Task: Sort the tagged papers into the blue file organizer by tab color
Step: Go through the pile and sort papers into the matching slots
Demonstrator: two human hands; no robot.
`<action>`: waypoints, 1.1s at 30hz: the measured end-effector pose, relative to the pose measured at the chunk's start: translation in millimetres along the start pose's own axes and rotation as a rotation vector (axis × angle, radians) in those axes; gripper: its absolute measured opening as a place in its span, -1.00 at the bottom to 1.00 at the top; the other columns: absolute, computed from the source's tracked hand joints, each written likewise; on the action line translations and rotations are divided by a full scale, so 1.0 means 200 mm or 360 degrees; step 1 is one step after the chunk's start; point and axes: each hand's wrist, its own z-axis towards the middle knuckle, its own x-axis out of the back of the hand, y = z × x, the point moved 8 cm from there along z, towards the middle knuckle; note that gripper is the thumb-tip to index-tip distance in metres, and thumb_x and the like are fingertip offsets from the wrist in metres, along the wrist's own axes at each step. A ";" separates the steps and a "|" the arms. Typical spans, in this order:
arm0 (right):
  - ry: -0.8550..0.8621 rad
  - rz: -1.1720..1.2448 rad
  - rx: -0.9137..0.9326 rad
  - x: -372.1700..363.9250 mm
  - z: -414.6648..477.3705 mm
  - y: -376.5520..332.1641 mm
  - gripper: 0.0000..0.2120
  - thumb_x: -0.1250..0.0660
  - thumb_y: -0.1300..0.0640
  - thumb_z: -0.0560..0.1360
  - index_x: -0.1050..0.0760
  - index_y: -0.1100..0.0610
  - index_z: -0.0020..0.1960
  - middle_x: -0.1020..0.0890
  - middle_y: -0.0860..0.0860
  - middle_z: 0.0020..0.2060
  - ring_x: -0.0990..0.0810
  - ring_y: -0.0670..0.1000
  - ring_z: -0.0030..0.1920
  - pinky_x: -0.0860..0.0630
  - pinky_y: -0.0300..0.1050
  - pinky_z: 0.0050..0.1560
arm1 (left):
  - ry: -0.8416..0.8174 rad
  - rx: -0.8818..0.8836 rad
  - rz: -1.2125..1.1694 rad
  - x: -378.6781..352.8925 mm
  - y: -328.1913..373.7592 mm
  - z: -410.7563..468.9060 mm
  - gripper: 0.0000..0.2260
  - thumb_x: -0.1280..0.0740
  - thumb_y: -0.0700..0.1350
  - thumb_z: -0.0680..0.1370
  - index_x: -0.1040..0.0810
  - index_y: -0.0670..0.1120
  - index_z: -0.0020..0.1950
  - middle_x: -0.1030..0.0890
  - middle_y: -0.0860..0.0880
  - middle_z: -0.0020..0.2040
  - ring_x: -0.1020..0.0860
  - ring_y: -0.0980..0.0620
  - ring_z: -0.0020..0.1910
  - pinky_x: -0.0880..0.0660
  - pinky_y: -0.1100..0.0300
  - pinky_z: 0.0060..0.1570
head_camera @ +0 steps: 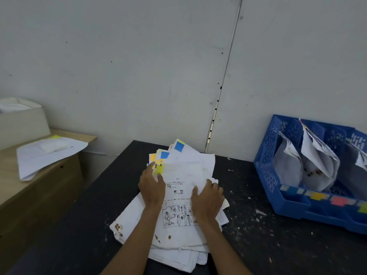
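- A person's left hand and right hand lie flat, fingers straight and gripping nothing, on a loose stack of white printed papers on a scuffed black table.
- The stack's long axis runs away from the person toward the grey wall, with the coloured tabs fanned out at its far left corner.
- The left fingertips sit just beside the yellow tab of the top sheet, a soft, creased page with a line drawing and brown stains. Square blue tabs and an orange tab show beyond.
- The blue perforated plastic file organizer stands well apart to the right of the stack, so the right hand is the nearer one. Its upright slots already hold slumped, curling sheets.
- Coloured labels line the organizer's front lip: yellow, pink and green can be made out.
- Judged from this, the yellow-tabbed sheet is next, and thin, limp paper may drag its neighbours along.
- At the left, loose white sheets overhang a pale wooden cabinet.
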 end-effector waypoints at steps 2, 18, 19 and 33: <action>0.0066 0.0069 0.0046 0.01 0.00 -0.01 -0.70 -0.33 0.04 0.50 -0.54 0.14 0.18 -0.60 0.04 0.02 -0.49 0.07 0.03 -0.42 -0.01 0.05 | 0.0049 0.0004 -0.0040 0.02 0.00 0.00 -0.69 -0.34 -0.30 0.52 -0.56 -0.16 0.27 -0.59 -0.20 0.11 -0.56 -0.17 0.08 -0.48 0.02 0.09; 0.0036 0.0575 0.0172 0.07 -0.02 -0.02 -0.66 -0.08 -0.14 0.60 -0.42 0.01 0.25 -0.62 -0.06 -0.03 -0.57 -0.03 -0.05 -0.46 -0.16 -0.03 | 0.0178 -0.0081 -0.0155 0.08 0.05 0.00 -0.75 -0.23 -0.35 0.57 -0.59 -0.28 0.20 -0.55 -0.31 0.07 -0.54 -0.26 0.01 -0.46 -0.03 0.07; 0.0002 0.0581 0.0167 0.06 -0.02 -0.01 -0.65 -0.12 -0.16 0.58 -0.45 0.02 0.23 -0.62 -0.05 -0.02 -0.57 -0.01 -0.04 -0.47 -0.13 -0.01 | 0.0190 -0.0080 -0.0159 0.09 0.05 -0.01 -0.77 -0.27 -0.33 0.56 -0.60 -0.29 0.18 -0.54 -0.31 0.09 -0.54 -0.22 0.01 -0.45 0.04 0.06; -0.0359 0.1256 -0.0104 0.08 0.03 0.08 -0.77 -0.39 -0.12 0.44 -0.50 0.04 -0.09 -0.64 -0.09 -0.15 -0.61 -0.07 -0.12 -0.61 -0.09 -0.11 | 0.0259 -0.0078 -0.0299 0.14 0.15 -0.01 -0.83 -0.28 -0.28 0.57 -0.58 -0.25 0.13 -0.58 -0.22 0.06 -0.51 0.28 -0.11 -0.34 0.51 -0.05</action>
